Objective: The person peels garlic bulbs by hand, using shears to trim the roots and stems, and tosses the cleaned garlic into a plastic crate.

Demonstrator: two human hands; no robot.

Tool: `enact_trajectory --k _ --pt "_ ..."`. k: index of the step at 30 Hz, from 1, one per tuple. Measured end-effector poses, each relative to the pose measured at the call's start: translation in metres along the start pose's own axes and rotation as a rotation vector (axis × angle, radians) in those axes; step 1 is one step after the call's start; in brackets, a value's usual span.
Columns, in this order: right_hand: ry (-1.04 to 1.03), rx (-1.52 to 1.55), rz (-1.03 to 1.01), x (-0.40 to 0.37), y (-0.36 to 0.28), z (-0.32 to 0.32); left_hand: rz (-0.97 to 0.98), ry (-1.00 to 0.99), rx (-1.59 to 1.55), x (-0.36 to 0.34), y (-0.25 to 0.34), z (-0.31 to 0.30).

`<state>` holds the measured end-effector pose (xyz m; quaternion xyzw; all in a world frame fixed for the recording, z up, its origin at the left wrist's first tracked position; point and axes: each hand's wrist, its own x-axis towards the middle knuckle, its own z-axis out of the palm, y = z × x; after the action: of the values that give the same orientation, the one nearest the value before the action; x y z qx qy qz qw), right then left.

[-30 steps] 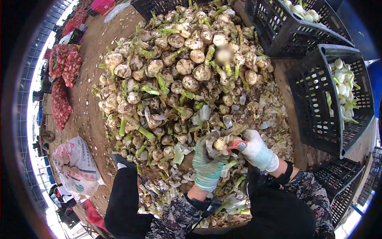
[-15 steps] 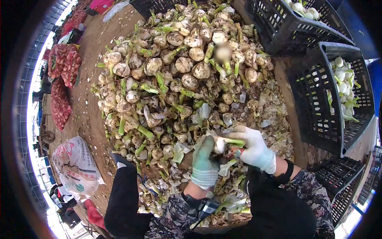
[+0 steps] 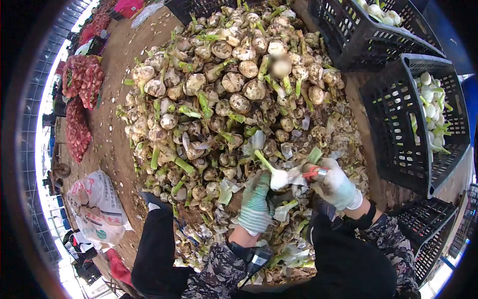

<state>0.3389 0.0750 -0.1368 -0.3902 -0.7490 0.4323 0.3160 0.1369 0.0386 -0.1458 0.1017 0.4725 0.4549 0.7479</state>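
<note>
My left hand (image 3: 256, 202), in a striped glove, grips a white peeled garlic bulb (image 3: 279, 179) whose green stem points up and left. Just right of the bulb, my gloved right hand (image 3: 337, 184) is closed around a small red-handled tool (image 3: 315, 172) with a metal band. Loose pale skin hangs between the bulb and the tool. In front of both hands lies a large heap of unpeeled garlic (image 3: 234, 82) with dirty skins and cut green stems.
Black crates (image 3: 398, 124) with peeled garlic (image 3: 432, 112) stand at the right. A white sack (image 3: 97, 207) and red net bags (image 3: 77, 130) lie at the left. Peeled skins (image 3: 343, 139) cover the ground right of the heap.
The bulb has turned, its stem now pointing up-left instead of right. My right hand has moved right and slightly down, off the stem, and the red tool shows more.
</note>
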Motion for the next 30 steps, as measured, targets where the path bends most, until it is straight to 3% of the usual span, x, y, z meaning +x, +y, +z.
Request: enact_trajectory --k 1,3,5,6,7,9,11,12,13,15,16,17,19,20,22,23,25,26,27,29,30 --pt "0.002 0.001 0.003 0.004 -0.004 0.003 -0.061 0.003 -0.005 0.0 -0.002 -0.002" --pt "0.131 0.796 0.612 0.012 -0.017 0.007 -0.032 0.004 0.036 -0.007 0.003 0.015" --pt "0.041 0.667 0.56 0.012 -0.021 0.005 0.026 -0.1 -0.018 -0.007 -0.004 0.007" --pt "0.051 0.849 0.492 0.011 -0.021 0.009 0.154 -0.136 0.146 -0.012 -0.005 0.005" --pt "0.06 1.029 0.419 0.01 -0.022 0.012 0.156 -0.134 0.144 -0.013 -0.002 0.006" --pt "0.094 0.908 0.521 0.015 -0.025 0.009 0.108 -0.094 0.249 -0.014 0.004 0.009" --pt "0.326 1.069 0.383 0.016 -0.001 -0.004 0.066 -0.066 0.128 -0.018 0.013 0.011" --pt "0.431 0.742 0.589 -0.006 0.041 -0.009 0.037 -0.134 0.155 -0.018 0.016 0.009" --pt "0.428 0.743 0.582 -0.004 0.04 -0.002 0.01 -0.203 0.184 -0.017 0.019 0.008" --pt "-0.01 0.264 0.488 -0.009 0.028 0.023 0.032 -0.182 0.2 -0.015 0.016 0.0" --pt "-0.086 0.062 0.255 -0.013 0.025 0.03 0.144 -0.168 0.405 -0.008 0.015 -0.008" --pt "-0.325 -0.105 0.398 -0.011 0.019 0.025 0.257 -0.151 0.608 -0.005 0.013 -0.014" --pt "-0.386 -0.223 0.447 -0.009 0.026 0.023 0.264 -0.157 0.587 -0.003 0.014 -0.018" --pt "-0.385 -0.219 0.447 -0.006 0.025 0.02 0.249 -0.145 0.627 -0.003 0.018 -0.016" --pt "-0.27 0.175 0.557 -0.001 0.018 0.01 0.279 -0.162 0.716 -0.004 0.026 -0.009" --pt "-0.266 0.172 0.563 -0.001 0.018 0.011 0.275 -0.169 0.713 -0.003 0.027 -0.007" --pt "-0.123 0.512 0.463 0.005 0.016 0.019 0.221 -0.292 0.682 -0.002 0.024 -0.004" --pt "-0.214 0.582 0.432 0.009 0.01 0.018 0.182 -0.299 0.663 -0.002 0.021 -0.006" --pt "-0.168 0.339 0.271 0.015 0.002 0.017 0.182 -0.299 0.662 -0.003 0.021 -0.008" --pt "-0.361 0.791 0.683 0.019 -0.006 0.003 0.002 -0.334 0.483 -0.006 0.024 -0.011" --pt "-0.363 0.789 0.679 0.018 -0.001 0.001 0.029 -0.347 0.488 -0.008 0.024 -0.01"
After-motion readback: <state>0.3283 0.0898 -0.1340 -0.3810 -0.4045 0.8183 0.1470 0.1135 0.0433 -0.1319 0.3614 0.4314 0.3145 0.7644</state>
